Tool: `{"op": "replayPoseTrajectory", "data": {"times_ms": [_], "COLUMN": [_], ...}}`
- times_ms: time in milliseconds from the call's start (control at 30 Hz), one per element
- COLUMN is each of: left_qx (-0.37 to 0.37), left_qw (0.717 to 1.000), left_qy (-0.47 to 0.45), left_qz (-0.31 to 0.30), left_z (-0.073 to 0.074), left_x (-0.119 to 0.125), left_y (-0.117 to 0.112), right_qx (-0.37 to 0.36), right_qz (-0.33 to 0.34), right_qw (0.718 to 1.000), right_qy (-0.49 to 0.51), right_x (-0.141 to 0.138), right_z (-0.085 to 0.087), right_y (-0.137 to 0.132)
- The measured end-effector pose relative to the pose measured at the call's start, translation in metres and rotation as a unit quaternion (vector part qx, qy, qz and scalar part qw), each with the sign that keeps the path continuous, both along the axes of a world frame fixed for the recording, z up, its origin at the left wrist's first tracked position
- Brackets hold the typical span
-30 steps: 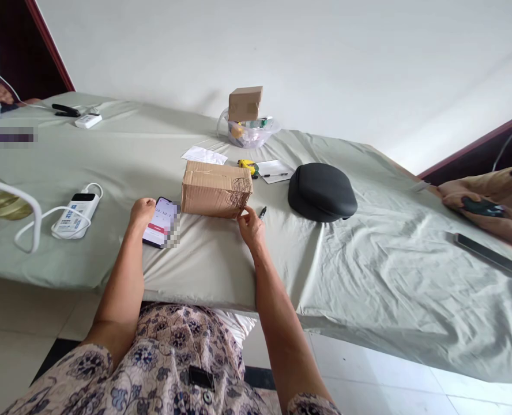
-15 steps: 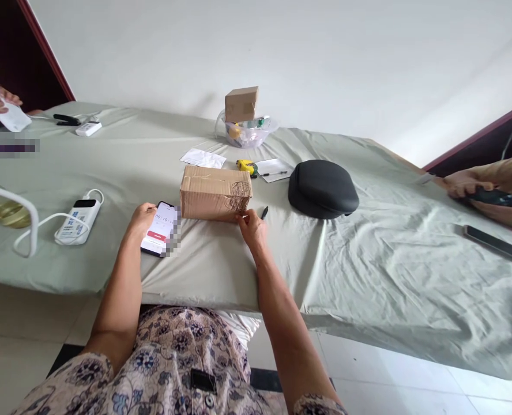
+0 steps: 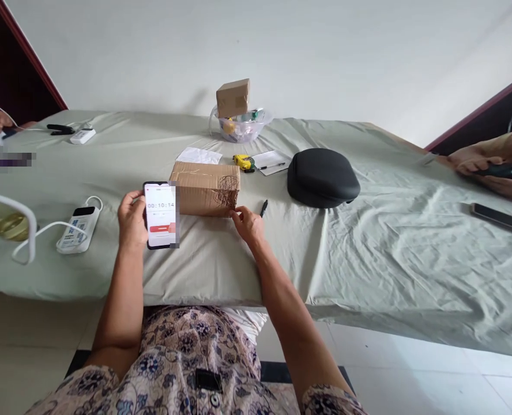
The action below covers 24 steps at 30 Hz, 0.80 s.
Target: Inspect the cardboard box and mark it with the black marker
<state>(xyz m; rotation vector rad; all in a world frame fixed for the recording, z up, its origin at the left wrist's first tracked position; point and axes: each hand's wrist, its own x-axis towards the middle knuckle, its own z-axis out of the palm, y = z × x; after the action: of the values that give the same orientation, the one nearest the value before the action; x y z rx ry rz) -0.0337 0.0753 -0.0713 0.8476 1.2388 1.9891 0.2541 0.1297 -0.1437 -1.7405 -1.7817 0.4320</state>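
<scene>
My left hand grips a smartphone and holds it tilted up, its lit screen showing a timer. Right behind the phone a brown cardboard box lies on the green-grey sheet of the table. My right hand rests on the sheet at the box's near right corner, fingers curled and touching its lower edge. A black pen lies just right of that hand.
A black oval case sits right of the box. Behind are a paper, a yellow tape measure, a notepad with pen and a clear bowl with a small box on top. A power bank with cable lies left. Other people's hands work at both ends.
My left hand has lifted the phone off the sheet and tilted it up toward me. My right hand stays at the box's corner. The view has shifted slightly.
</scene>
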Motion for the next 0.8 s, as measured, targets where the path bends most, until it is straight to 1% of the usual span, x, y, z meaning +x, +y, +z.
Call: {"op": "replayPoseTrajectory", "data": {"times_ms": [67,100,133,167,200,233,267,300,333,367,400,533,667,800], "left_qx": [0.011,0.015,0.014,0.014,0.016,0.019,0.022,0.024,0.027,0.03,0.033,0.043,0.057,0.059], "left_qw": [0.999,0.998,0.996,0.994,0.991,0.988,0.985,0.983,0.981,0.979,0.978,0.975,0.976,0.979], "left_qy": [-0.017,-0.031,-0.045,-0.057,-0.068,-0.077,-0.083,-0.083,-0.08,-0.076,-0.074,-0.091,-0.077,-0.064], "left_qz": [-0.027,-0.045,-0.069,-0.093,-0.114,-0.133,-0.15,-0.165,-0.177,-0.185,-0.192,-0.198,-0.193,-0.186], "left_z": [-0.002,-0.004,-0.006,-0.009,-0.011,-0.012,-0.013,-0.013,-0.013,-0.012,-0.012,-0.013,-0.016,-0.015], "left_x": [0.022,0.033,0.045,0.056,0.067,0.078,0.088,0.097,0.105,0.112,0.118,0.13,0.131,0.131], "left_y": [-0.002,-0.002,-0.001,-0.001,0.0,0.001,0.002,0.004,0.005,0.006,0.007,0.011,0.014,0.013], "right_qx": [0.031,0.04,0.034,0.008,-0.046,-0.12,-0.201,-0.276,-0.329,-0.359,-0.372,-0.354,-0.339,-0.32], "right_qz": [0.006,0.025,0.06,0.113,0.183,0.262,0.336,0.395,0.432,0.451,0.457,0.439,0.44,0.445], "right_qw": [0.998,0.993,0.984,0.968,0.942,0.907,0.865,0.825,0.796,0.78,0.776,0.801,0.804,0.805], "right_qy": [0.059,0.107,0.164,0.223,0.276,0.307,0.312,0.295,0.269,0.243,0.224,0.201,0.212,0.227], "right_x": [0.005,0.009,0.013,0.017,0.02,0.022,0.024,0.024,0.023,0.022,0.021,0.018,0.018,0.017], "right_z": [0.003,0.006,0.009,0.013,0.017,0.022,0.026,0.029,0.032,0.034,0.035,0.034,0.033,0.035], "right_y": [-0.002,-0.003,-0.005,-0.007,-0.009,-0.012,-0.015,-0.017,-0.02,-0.022,-0.023,-0.025,-0.025,-0.026]}}
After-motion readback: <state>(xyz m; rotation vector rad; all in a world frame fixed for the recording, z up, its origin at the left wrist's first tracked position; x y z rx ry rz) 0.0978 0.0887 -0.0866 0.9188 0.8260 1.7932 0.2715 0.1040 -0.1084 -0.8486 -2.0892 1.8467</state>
